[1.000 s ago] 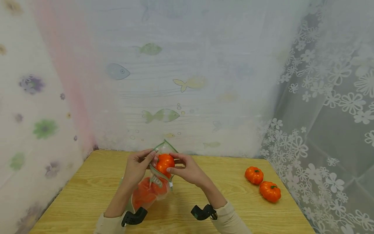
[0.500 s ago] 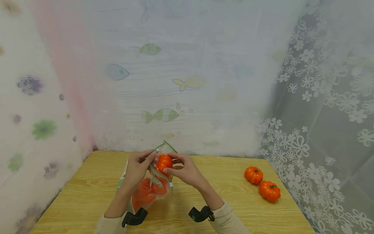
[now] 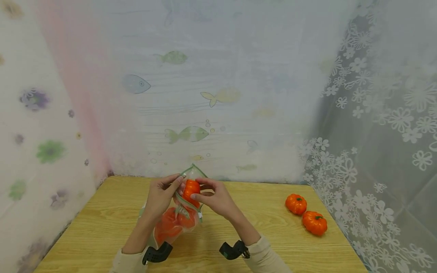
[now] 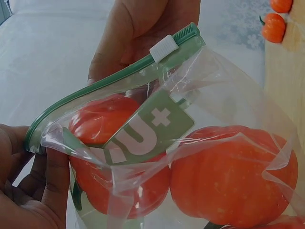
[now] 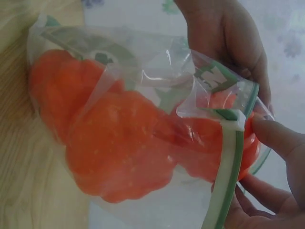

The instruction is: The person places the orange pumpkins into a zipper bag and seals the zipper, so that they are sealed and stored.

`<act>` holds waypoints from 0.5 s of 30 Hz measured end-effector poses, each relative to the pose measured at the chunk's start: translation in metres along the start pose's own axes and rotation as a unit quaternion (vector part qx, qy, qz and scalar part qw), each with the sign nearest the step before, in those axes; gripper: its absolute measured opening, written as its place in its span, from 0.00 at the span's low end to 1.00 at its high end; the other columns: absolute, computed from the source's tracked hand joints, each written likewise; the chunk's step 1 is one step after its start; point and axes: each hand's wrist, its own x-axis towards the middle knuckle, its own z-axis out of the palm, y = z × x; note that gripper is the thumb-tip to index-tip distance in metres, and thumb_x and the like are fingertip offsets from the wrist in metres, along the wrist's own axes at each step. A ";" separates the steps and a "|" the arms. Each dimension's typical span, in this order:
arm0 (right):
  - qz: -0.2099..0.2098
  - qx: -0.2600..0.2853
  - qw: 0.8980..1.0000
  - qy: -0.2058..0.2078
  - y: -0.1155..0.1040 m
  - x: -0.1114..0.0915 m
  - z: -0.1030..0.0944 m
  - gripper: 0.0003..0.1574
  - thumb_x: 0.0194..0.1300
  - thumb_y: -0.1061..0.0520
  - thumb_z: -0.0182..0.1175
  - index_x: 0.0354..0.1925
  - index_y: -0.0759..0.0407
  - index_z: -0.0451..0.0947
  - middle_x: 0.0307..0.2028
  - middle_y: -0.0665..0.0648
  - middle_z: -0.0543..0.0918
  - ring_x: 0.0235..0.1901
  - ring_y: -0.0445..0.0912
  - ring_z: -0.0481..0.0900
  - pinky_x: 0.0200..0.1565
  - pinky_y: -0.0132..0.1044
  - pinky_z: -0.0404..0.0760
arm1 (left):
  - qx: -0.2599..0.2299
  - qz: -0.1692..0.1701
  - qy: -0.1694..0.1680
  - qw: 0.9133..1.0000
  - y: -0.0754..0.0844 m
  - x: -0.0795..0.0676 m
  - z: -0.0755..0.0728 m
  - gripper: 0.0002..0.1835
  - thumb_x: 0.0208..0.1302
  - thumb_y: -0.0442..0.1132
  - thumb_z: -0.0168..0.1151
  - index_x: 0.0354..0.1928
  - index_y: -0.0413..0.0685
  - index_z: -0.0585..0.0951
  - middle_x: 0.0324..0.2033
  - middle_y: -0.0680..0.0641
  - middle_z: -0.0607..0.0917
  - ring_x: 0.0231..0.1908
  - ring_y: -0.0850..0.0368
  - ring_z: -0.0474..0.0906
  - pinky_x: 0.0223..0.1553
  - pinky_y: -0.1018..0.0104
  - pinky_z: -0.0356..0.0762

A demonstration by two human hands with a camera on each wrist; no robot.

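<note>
A clear zip bag with a green-edged mouth [image 4: 95,88] and a white slider [image 4: 163,48] stands between the hands, tilted and open at the top. My left hand [image 3: 159,197] pinches the edge of its mouth on the left. With thumb and fingers, my right hand [image 3: 220,199] holds a small orange pumpkin [image 3: 192,190] partly inside that mouth. Lower in the bag lie more orange pumpkins [image 5: 121,148], seen through the plastic in both wrist views. Some of the right fingers are hidden behind the held pumpkin.
Two orange pumpkins, one farther back [image 3: 296,204] and one nearer [image 3: 315,223], sit on the right of the wooden table [image 3: 259,235]. Patterned curtains [image 3: 266,76] surround the table at the back and sides. Each wrist carries a black camera [image 3: 157,253].
The held pumpkin has shifted slightly left, deeper into the bag's mouth, and my right hand has moved left with it. My left hand keeps its place on the bag edge.
</note>
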 end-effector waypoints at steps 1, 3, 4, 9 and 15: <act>-0.003 -0.003 1.000 0.005 0.000 0.001 0.001 0.32 0.68 0.56 0.69 0.67 0.61 0.74 0.60 0.60 0.80 0.55 0.54 0.81 0.55 0.37 0.84 | 0.003 -0.002 0.002 1.000 0.000 0.000 0.000 0.17 0.75 0.38 0.60 0.56 0.32 0.83 0.37 0.51 0.90 0.28 0.63 0.81 0.26 0.75 0.80; -0.009 -0.007 1.000 0.013 0.000 0.002 0.003 0.31 0.67 0.56 0.69 0.66 0.60 0.76 0.60 0.59 0.80 0.54 0.53 0.82 0.54 0.36 0.85 | 0.004 -0.005 0.002 1.000 0.000 0.001 0.001 0.17 0.75 0.38 0.60 0.56 0.32 0.83 0.41 0.46 0.90 0.30 0.62 0.82 0.30 0.74 0.82; -0.013 -0.008 1.000 0.015 0.001 0.003 0.004 0.31 0.67 0.56 0.70 0.66 0.60 0.76 0.60 0.59 0.80 0.54 0.54 0.82 0.53 0.36 0.85 | 0.004 -0.007 0.001 1.000 0.001 0.001 0.001 0.17 0.75 0.38 0.60 0.57 0.32 0.83 0.43 0.44 0.90 0.32 0.63 0.83 0.32 0.74 0.83; -0.029 -0.008 1.000 0.005 0.003 0.005 0.007 0.27 0.69 0.58 0.68 0.64 0.58 0.78 0.58 0.59 0.81 0.55 0.55 0.81 0.53 0.35 0.85 | 0.000 -0.011 0.000 1.000 0.003 0.002 0.003 0.18 0.75 0.37 0.61 0.57 0.30 0.82 0.43 0.44 0.90 0.37 0.63 0.86 0.40 0.72 0.86; -0.038 0.009 0.999 -0.012 0.003 0.004 0.005 0.27 0.71 0.61 0.64 0.66 0.64 0.75 0.60 0.64 0.80 0.58 0.58 0.80 0.55 0.36 0.84 | 0.001 -0.020 0.004 1.000 0.006 0.004 0.002 0.18 0.75 0.38 0.60 0.58 0.31 0.82 0.43 0.44 0.89 0.38 0.63 0.85 0.41 0.71 0.86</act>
